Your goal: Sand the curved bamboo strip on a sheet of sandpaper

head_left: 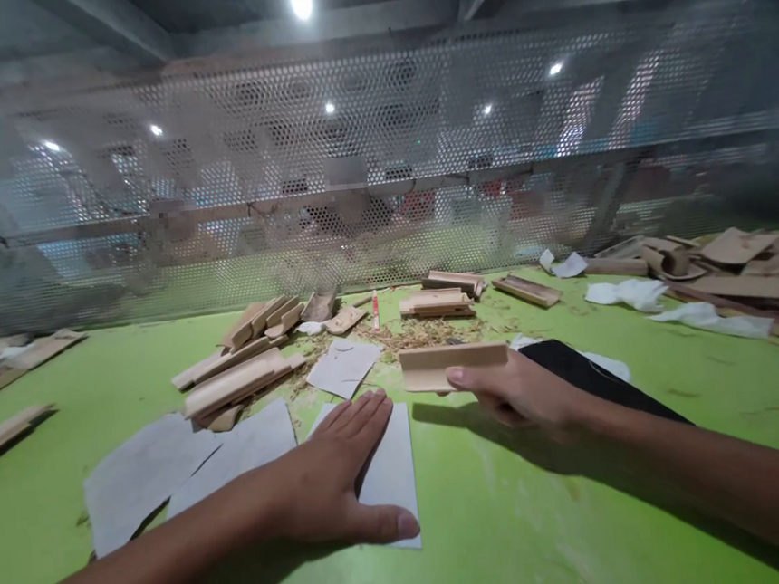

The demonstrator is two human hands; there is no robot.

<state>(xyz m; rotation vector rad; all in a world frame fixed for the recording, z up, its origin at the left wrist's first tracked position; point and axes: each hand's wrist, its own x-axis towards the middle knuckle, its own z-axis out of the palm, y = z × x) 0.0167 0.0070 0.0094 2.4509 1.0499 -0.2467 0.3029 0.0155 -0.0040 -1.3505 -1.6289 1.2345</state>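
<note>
My left hand lies flat with its fingers stretched out, on a white sheet of paper on the green table. In my right hand is a pale, curved strip of bark-like material, held up above the table to the right of the paper. The thumb rests on the strip's near face, and the other fingers are mostly hidden. Ahead of the left hand is a smaller piece of white paper. Torn white sheets lie to its left.
Stacked curved strips lie left of centre, with more pieces at the back. Shavings are scattered between them, near a small red-and-white stick. A black flat object lies behind my right forearm. Perforated metal mesh closes off the far side.
</note>
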